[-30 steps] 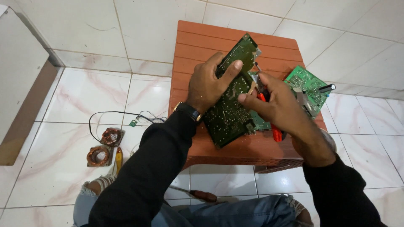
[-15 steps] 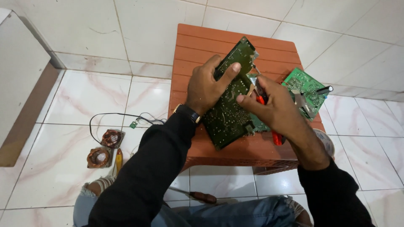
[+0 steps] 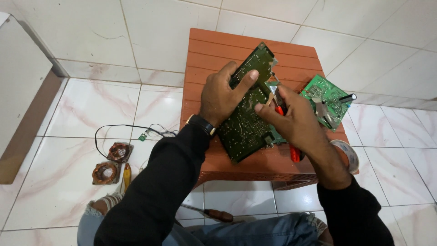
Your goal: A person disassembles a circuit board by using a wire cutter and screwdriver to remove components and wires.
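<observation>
Pinning the dark circuit board, the left hand grips closed; right hand (apparently) clasps red-handled pliers.

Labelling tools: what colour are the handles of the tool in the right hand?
Red handles, seen in the head view under the right hand.

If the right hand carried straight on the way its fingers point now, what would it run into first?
The right hand points up and left, its fingertips already at the dark green circuit board held by the left hand. It would probably meet that board first, then the left hand's thumb, though depth is hard to judge here.
</observation>
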